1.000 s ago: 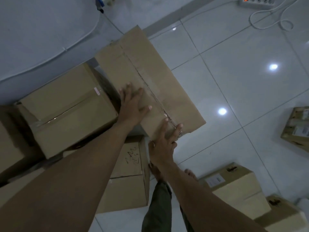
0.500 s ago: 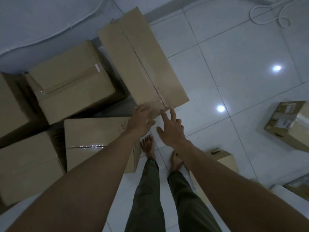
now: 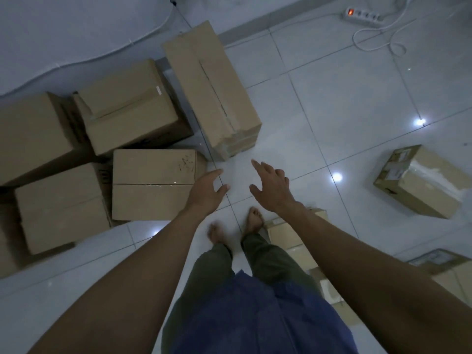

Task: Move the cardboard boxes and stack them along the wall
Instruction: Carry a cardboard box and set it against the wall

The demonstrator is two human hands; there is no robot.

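A: While we look down, the largest thing we see is the white tiled floor (image 3: 332, 98), with the wall (image 3: 76, 26) at the top left.

B: Yes, and along that wall we count a group of cardboard boxes. The big box (image 3: 33, 134) is at the far left and the flap box (image 3: 130, 108) is beside it. In front of them the low box (image 3: 61, 205) and the scribbled box (image 3: 153, 185) stand side by side.

A: The long box (image 3: 212, 90) lies on the floor at the right end of the group. One short end is close to the wall, and the other end, which is dented, points towards us.

B: Do we hold it?

A: No. Our left hand (image 3: 207, 192) has relaxed fingers and holds nothing. It hangs at the right edge of the scribbled box. Our right hand (image 3: 273, 190) is also empty, with its fingers spread. Both hands are near the long box but apart from it.

B: Well apart on the right, a taped box (image 3: 421, 180) with labels lies alone. More boxes (image 3: 288, 236) are partly hidden behind our right arm.

A: The smallest thing is a white power strip (image 3: 362, 15) with a red light, on the floor at the top right. Its cable lies looped beside it.
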